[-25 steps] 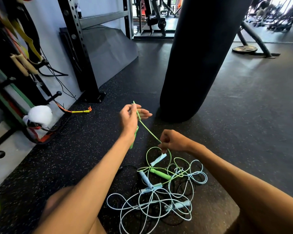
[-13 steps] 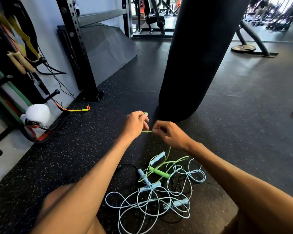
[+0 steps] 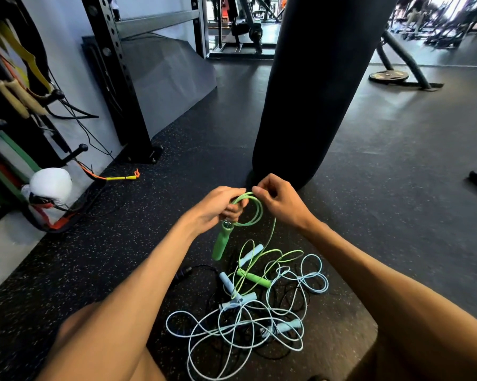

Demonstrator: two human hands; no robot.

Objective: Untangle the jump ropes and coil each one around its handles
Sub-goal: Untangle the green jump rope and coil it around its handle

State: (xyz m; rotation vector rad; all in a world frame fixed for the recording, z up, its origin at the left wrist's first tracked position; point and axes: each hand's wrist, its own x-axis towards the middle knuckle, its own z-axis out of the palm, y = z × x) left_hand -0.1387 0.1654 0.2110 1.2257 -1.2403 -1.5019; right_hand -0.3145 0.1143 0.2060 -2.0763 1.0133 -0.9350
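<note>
The left hand grips a small coil of green rope with its handle dangling, the right hand pinches the loop's top, and the rest trails among blue ropes on the floor, so further winding may tighten the tangle.

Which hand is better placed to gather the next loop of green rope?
Probably the right hand. It pinches the green rope where the free strand drops to the pile. The left hand grips the gathered loops, with a green handle hanging below, so it is occupied.
</note>
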